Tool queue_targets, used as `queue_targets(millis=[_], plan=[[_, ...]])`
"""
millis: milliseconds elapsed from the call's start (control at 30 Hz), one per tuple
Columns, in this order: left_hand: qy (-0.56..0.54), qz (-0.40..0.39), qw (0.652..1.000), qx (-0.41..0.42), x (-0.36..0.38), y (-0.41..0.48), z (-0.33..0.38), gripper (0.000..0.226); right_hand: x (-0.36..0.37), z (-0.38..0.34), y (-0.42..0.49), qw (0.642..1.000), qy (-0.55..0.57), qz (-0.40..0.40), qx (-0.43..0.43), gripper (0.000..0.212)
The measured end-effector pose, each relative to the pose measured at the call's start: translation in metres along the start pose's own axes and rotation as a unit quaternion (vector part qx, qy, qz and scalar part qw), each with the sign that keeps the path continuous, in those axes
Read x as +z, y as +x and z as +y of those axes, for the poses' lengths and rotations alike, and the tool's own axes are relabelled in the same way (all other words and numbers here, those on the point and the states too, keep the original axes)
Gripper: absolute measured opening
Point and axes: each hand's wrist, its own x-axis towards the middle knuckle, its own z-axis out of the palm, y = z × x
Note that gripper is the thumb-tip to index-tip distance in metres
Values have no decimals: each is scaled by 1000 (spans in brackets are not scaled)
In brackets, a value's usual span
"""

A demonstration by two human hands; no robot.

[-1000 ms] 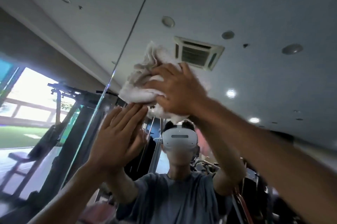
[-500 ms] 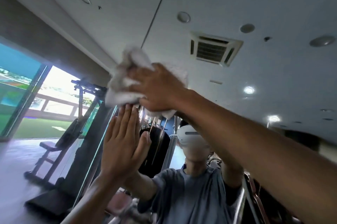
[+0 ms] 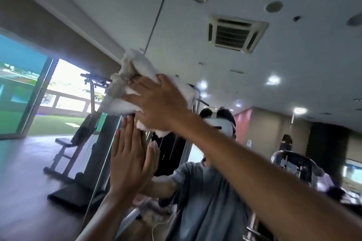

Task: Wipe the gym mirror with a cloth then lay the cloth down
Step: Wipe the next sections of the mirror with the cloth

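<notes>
right hand (image 3: 156, 103): raised high, fingers spread and curled over a bunched wad of cloth, thumb on its upper edge, gripping it and pressing it to the glass
cloth (image 3: 125, 83): white, crumpled, against the mirror under the right hand; folds stick out up and to the left of the fingers, and a bit shows below the palm
left hand (image 3: 129, 160): flat on the mirror just below the cloth, fingers straight and together, pointing up, thumb out to the side, holding nothing
mirror (image 3: 254, 83): large wall panel, vertical seam (image 3: 160, 9) running up from behind the cloth
reflection: person in a grey T-shirt (image 3: 205, 191) with a white headset (image 3: 215, 123), partly hidden by the right forearm; ceiling vent (image 3: 235, 33) and round lights above
left side: weight bench (image 3: 64, 154) and a dark machine frame on the floor, bright window (image 3: 64, 91) behind with green grass outside
</notes>
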Motion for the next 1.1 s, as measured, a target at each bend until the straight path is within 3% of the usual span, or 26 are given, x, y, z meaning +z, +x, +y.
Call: queue_targets(millis=[67,100,167,233,300,333,400,467,500,567,633,700,733,767,867,967,1033,1100], plan=[[-1,-5,1000,5,-1,-4,1,68,-15,29,-2,998,-17,-41,-48,56],[-4,-5,1000,9,-2,-5,0,68,-19,47,-2,998,-30,-54,-26,54],[-8,-2,1000,8,-3,-5,-1,68,-21,79,-7,994,-24,15,104,52],[-11,0,1000,5,-3,-6,0,68,-11,71,-14,952,-5,128,278,52],[-12,2,1000,4,-4,-6,0,67,4,31,-15,927,2,149,343,54],[-12,1,1000,5,-4,-6,0,67,9,10,-15,944,13,131,304,55],[-13,0,1000,7,-5,-5,-1,66,12,-21,-19,989,17,66,133,55],[-11,-3,1000,9,-5,-6,-1,65,-2,-8,-22,1000,13,-15,-7,54],[-10,-5,1000,10,-6,-7,-1,65,-10,11,-21,998,5,-47,-35,54],[-11,-3,1000,12,-6,-7,-2,66,-21,51,-19,998,-12,-66,8,51],[-17,-5,1000,9,-6,-6,-2,67,-22,74,-21,988,1,28,152,49],[-18,-6,1000,6,-7,-7,-1,67,-10,54,-22,943,11,129,307,48],[-18,-7,1000,5,-7,-8,-1,67,-1,33,-21,930,22,138,339,49],[-18,-9,1000,5,-7,-8,-1,67,5,10,-22,939,37,122,320,51],[-14,-14,1000,5,-8,-7,-1,65,5,-24,-34,993,44,26,109,54],[2,-14,1000,16,-8,-9,-3,62,-13,19,-54,999,23,-48,4,51],[5,-25,999,23,-10,-8,-5,66,-24,63,-70,997,3,-47,63,50],[12,-27,999,22,-11,-7,-4,67,-26,90,-92,975,1,44,218,48]])
